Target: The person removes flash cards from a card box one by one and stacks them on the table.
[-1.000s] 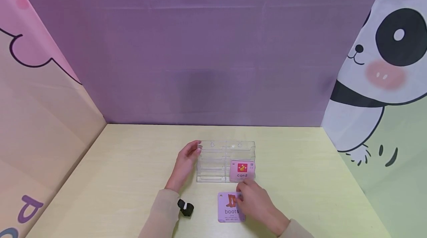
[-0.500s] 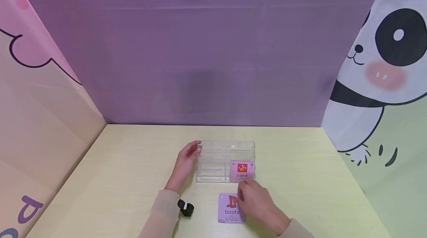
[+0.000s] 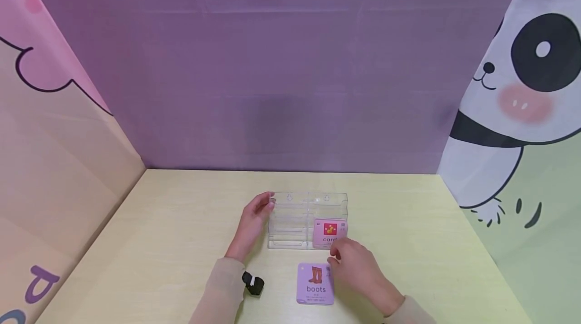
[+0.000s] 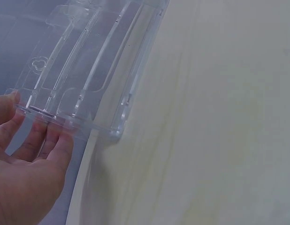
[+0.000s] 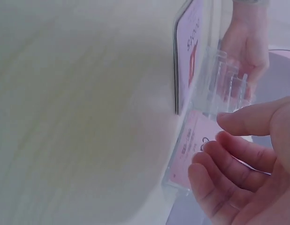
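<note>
A clear plastic display rack with tiered pockets stands on the table. My left hand grips its left side edge; in the left wrist view the thumb is on one face and the fingers behind. A pink flashcard reading "card" sits in the rack's lower right pocket. In front of the rack lies a small stack of purple flashcards, the top one showing boots. My right hand hovers just right of that stack, fingers loosely bent and holding nothing, partly covering the pink card's lower corner.
A small black object with a white band sits beside the left sleeve. The pale wooden table is bounded by a purple backdrop behind and printed cloth panels on both sides.
My right hand has come away from the upper right corner of the boots card and shifted slightly right, uncovering it. The left hand and rack have stayed put.
</note>
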Action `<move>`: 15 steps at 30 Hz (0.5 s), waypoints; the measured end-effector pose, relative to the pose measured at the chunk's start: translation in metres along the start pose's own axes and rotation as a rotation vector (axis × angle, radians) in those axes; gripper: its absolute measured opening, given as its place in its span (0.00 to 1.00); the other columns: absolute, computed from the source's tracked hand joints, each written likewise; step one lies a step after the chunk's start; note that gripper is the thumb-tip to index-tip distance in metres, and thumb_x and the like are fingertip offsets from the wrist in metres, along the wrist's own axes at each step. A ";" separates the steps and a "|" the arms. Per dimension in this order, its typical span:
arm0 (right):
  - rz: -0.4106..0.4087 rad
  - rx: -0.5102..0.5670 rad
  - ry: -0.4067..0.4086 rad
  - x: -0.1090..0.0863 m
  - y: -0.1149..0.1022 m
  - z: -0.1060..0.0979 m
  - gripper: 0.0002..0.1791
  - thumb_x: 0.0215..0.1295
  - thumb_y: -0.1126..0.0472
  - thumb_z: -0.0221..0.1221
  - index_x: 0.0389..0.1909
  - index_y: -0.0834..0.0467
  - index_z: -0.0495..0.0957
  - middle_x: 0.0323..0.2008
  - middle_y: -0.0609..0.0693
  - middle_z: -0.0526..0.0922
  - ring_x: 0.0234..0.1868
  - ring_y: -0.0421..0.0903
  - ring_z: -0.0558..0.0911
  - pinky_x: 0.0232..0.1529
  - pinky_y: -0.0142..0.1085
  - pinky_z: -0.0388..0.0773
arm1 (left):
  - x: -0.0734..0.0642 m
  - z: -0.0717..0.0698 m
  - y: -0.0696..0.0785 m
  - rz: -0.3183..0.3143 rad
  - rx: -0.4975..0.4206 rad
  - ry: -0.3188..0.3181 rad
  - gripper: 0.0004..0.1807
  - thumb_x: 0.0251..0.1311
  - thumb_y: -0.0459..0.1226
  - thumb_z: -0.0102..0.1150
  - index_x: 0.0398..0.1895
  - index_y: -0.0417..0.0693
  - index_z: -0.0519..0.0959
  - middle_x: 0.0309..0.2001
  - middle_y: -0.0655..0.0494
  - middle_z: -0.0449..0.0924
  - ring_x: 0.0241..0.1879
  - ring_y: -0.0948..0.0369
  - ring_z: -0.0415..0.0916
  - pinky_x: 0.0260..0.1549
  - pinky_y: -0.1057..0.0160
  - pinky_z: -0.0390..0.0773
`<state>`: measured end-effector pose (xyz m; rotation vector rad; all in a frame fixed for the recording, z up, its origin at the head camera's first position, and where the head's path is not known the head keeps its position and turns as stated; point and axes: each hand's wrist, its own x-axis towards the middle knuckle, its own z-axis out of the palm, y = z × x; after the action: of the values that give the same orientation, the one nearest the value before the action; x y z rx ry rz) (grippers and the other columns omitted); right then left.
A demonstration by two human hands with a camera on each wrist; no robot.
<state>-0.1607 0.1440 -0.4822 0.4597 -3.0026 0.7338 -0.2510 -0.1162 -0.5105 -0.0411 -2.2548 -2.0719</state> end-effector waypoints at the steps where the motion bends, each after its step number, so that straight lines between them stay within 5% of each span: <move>1: -0.005 0.003 0.017 0.000 0.001 -0.001 0.08 0.59 0.65 0.70 0.29 0.55 0.79 0.26 0.42 0.73 0.28 0.41 0.71 0.30 0.34 0.71 | 0.000 0.000 0.000 -0.005 -0.001 0.004 0.22 0.75 0.33 0.53 0.69 0.40 0.72 0.63 0.40 0.74 0.65 0.47 0.69 0.69 0.48 0.63; 15: -0.016 0.014 0.172 0.008 0.006 -0.015 0.08 0.58 0.65 0.71 0.30 0.57 0.80 0.28 0.46 0.78 0.29 0.41 0.73 0.30 0.35 0.74 | 0.000 -0.001 -0.002 0.018 0.001 0.003 0.21 0.75 0.35 0.55 0.68 0.42 0.73 0.63 0.42 0.75 0.64 0.49 0.70 0.68 0.49 0.65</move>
<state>-0.1706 0.1538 -0.4705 0.3985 -2.8326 0.7517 -0.2509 -0.1172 -0.5127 -0.0577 -2.2448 -2.0608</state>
